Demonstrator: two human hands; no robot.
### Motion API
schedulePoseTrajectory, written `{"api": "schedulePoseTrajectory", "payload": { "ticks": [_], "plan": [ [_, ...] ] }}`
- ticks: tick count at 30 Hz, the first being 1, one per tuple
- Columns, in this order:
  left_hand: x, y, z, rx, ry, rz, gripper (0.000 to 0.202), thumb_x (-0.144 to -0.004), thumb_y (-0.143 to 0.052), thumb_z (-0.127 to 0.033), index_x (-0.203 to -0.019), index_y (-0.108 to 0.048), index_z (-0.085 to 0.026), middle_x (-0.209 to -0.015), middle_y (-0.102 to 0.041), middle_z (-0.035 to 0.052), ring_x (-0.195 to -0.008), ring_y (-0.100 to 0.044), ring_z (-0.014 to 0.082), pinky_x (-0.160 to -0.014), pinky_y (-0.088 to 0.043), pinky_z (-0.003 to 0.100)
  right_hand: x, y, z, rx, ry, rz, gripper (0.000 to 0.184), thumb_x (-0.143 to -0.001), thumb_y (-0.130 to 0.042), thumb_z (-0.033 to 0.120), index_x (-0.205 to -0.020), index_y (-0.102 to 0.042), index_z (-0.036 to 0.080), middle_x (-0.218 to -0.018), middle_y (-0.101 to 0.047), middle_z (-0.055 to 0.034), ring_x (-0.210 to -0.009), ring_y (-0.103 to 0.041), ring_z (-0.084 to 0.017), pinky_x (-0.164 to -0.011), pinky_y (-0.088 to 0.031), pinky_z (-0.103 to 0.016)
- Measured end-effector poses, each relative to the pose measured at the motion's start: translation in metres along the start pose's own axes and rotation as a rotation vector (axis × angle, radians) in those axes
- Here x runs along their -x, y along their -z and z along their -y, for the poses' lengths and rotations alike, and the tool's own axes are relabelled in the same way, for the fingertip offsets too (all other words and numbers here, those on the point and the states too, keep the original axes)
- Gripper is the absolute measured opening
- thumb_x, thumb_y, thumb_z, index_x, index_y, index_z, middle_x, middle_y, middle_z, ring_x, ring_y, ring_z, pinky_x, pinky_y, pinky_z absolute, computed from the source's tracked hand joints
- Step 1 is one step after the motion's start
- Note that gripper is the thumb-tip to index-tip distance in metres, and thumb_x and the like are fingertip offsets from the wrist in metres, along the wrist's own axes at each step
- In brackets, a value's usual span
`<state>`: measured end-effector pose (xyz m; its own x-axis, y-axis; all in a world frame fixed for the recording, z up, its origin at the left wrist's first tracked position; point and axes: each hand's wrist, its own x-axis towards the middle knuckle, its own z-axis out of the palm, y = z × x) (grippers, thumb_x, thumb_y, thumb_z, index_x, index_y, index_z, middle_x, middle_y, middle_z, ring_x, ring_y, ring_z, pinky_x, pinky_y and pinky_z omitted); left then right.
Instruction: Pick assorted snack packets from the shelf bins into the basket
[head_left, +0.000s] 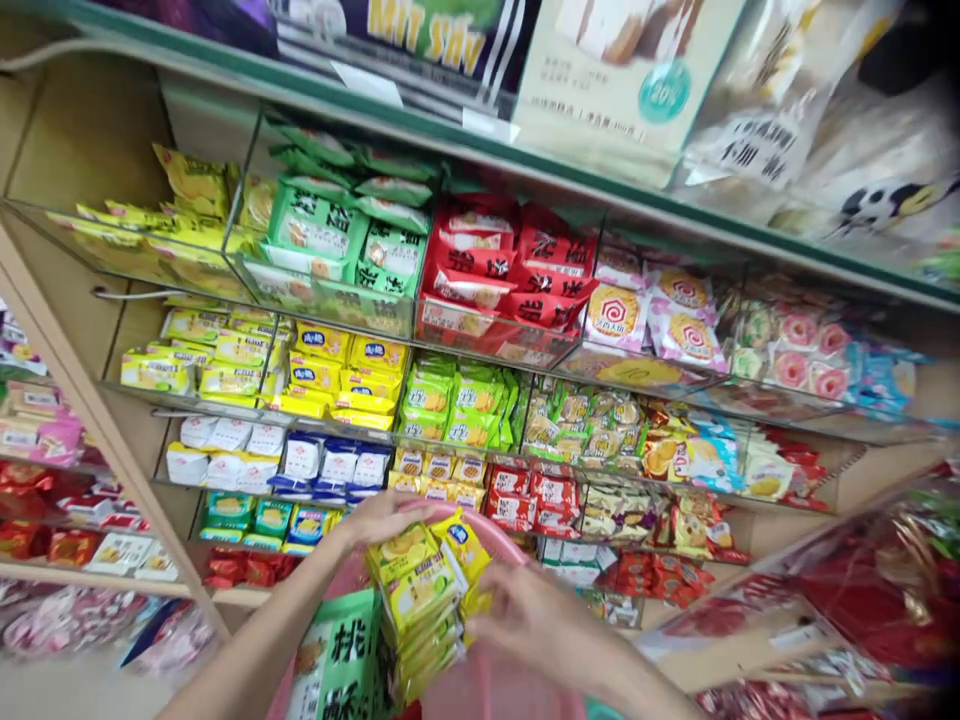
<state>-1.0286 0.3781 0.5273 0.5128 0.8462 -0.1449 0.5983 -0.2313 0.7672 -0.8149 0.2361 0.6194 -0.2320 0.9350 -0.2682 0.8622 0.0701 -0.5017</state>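
Observation:
My left hand rests on top of a stack of yellow snack packets, fingers curled over its upper edge. My right hand grips the same stack from the right side. The packets stand in a pink basket at the bottom of the view. A green and white packet with black characters stands in the basket just left of the stack.
Tiered clear shelf bins in front hold yellow, green, red, white and blue snack packets. A wooden shelf post slants on the left. Large bags hang on the top shelf. Red wrapped goods sit at right.

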Motion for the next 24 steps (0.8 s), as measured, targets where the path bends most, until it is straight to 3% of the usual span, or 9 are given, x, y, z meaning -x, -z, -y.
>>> {"api": "schedulePoseTrajectory", "payload": {
  "ticks": [6,8,11,15,20,24],
  "plan": [
    [0.003,0.006,0.01,0.033,0.017,-0.029,0.062,-0.073,-0.046,-0.072,-0.111,-0.066,-0.026,-0.115,-0.066,0.002,-0.107,-0.058,0.0275,-0.09,-0.04,0.032,-0.013,0.139,0.056,0.005,0.377,-0.636,0.023,-0.084,-0.051,0.04,-0.085,-0.061,0.019,-0.072,-0.063,-0.0007,-0.063,-0.055,-0.013,-0.059,-0.041,-0.027],
    [0.004,0.008,0.012,0.025,0.053,-0.045,0.064,-0.071,-0.047,-0.073,-0.112,-0.065,-0.026,-0.118,-0.064,0.003,-0.11,-0.056,0.0289,-0.091,-0.04,0.032,-0.021,0.175,0.077,0.062,0.532,-0.819,0.018,-0.083,-0.054,0.034,-0.088,-0.06,0.018,-0.073,-0.063,-0.0012,-0.064,-0.056,-0.014,-0.061,-0.043,-0.027],
    [0.005,0.009,0.015,0.014,0.057,-0.058,0.062,-0.072,-0.046,-0.073,-0.11,-0.066,-0.028,-0.116,-0.065,0.0016,-0.107,-0.057,0.0293,-0.089,-0.041,0.033,-0.038,0.212,0.104,0.271,0.662,-0.964,0.013,-0.083,-0.055,0.025,-0.093,-0.06,0.018,-0.085,-0.065,-0.0041,-0.076,-0.058,-0.016,-0.071,-0.044,-0.031],
    [0.005,0.009,0.023,0.017,0.022,-0.069,0.055,-0.074,-0.044,-0.072,-0.104,-0.068,-0.032,-0.109,-0.069,-0.0011,-0.1,-0.061,0.0275,-0.087,-0.042,0.033,-0.064,0.236,0.127,0.551,0.638,-0.931,0.019,-0.081,-0.058,0.026,-0.098,-0.06,0.018,-0.1,-0.063,-0.0073,-0.094,-0.053,-0.022,-0.083,-0.04,-0.039],
    [0.006,0.011,0.028,0.031,0.058,-0.086,0.058,-0.072,-0.047,-0.073,-0.108,-0.067,-0.032,-0.114,-0.066,0.0009,-0.106,-0.058,0.0288,-0.089,-0.041,0.033,-0.086,0.241,0.146,0.6,0.585,-0.741,0.025,-0.081,-0.059,0.027,-0.104,-0.059,0.017,-0.106,-0.063,-0.0078,-0.096,-0.052,-0.022,-0.084,-0.038,-0.04],
    [0.01,0.013,0.025,0.036,0.061,-0.09,0.056,-0.073,-0.045,-0.073,-0.106,-0.068,-0.033,-0.109,-0.068,-0.0005,-0.103,-0.06,0.0286,-0.088,-0.041,0.033,-0.092,0.244,0.154,0.66,0.592,-0.709,0.024,-0.081,-0.058,0.024,-0.104,-0.061,0.015,-0.107,-0.063,-0.0091,-0.097,-0.053,-0.022,-0.085,-0.038,-0.039]
  ]
}}
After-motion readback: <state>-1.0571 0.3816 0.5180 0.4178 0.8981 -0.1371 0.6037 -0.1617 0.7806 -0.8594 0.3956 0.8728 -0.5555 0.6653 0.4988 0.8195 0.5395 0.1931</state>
